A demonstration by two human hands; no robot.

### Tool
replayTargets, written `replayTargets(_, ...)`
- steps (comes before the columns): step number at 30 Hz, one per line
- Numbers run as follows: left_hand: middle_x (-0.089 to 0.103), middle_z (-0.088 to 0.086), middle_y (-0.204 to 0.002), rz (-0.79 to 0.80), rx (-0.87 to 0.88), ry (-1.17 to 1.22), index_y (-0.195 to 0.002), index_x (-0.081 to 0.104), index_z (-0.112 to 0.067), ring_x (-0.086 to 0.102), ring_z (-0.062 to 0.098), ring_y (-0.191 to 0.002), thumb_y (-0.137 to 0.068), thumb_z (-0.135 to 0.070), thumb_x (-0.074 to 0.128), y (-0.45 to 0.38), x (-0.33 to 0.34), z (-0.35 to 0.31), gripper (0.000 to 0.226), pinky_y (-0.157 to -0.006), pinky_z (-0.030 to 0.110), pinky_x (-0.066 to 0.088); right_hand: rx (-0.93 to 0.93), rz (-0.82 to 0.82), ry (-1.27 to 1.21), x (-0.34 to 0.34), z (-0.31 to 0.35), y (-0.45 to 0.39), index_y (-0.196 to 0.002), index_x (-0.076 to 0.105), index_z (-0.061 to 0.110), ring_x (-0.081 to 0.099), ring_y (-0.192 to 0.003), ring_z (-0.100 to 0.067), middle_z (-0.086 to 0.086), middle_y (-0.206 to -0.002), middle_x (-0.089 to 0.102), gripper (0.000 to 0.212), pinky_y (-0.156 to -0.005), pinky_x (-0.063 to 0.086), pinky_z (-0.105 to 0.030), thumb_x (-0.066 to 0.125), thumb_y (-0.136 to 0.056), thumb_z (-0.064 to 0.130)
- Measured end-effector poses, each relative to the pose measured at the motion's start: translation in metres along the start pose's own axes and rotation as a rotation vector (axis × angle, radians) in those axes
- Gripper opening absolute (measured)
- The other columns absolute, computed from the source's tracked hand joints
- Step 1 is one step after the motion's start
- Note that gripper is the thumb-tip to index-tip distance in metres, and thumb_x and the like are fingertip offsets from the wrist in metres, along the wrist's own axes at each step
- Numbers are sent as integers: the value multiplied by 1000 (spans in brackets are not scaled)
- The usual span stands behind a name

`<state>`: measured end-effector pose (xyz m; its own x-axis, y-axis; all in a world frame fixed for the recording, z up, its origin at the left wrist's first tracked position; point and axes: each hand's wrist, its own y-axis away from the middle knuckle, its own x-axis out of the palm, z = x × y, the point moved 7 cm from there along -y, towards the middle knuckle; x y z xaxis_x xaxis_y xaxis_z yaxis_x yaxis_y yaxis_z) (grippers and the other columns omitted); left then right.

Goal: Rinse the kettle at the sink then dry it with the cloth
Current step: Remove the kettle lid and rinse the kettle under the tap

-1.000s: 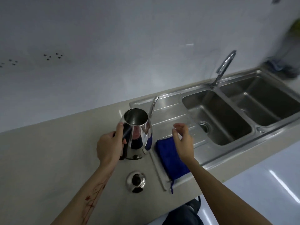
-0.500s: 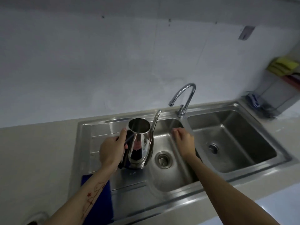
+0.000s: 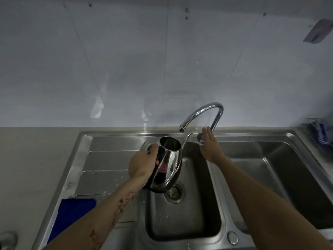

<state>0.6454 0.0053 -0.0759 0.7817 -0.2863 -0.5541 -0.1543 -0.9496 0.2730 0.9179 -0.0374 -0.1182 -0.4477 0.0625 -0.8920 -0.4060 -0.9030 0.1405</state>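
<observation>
My left hand (image 3: 142, 164) grips the black handle of a shiny steel kettle (image 3: 168, 164), lidless, held tilted over the left basin of the steel sink (image 3: 183, 210), its thin spout pointing toward the tap. The curved chrome tap (image 3: 201, 112) stands behind the basins, its outlet just above and right of the kettle's open mouth. No water is seen running. My right hand (image 3: 210, 147) reaches to the base of the tap, fingers straight, touching the tap lever there. A blue cloth (image 3: 72, 215) lies on the drainboard at the lower left, partly behind my left forearm.
The kettle's round steel lid (image 3: 7, 239) sits on the beige counter at the far lower left. A second basin (image 3: 281, 177) lies to the right. Blue items (image 3: 320, 134) sit at the far right edge. A white tiled wall rises behind the sink.
The kettle moved right and tilted, from over the drainboard to over the left basin under the tap. My right hand moved up from the basin's rim to the tap base.
</observation>
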Motion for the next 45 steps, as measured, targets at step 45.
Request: replayTargets(45,54,-3,-45,91,-215,250,-57,60,-13,46,12,-38,-89,-54,52,-51,37,-6,52,-51,25,39,-67,42,-8,33,-15,-59,-155,-12,6,-19,-150,-36,-17,-163,-19,89,-124,-4,-46,45,-88,-6)
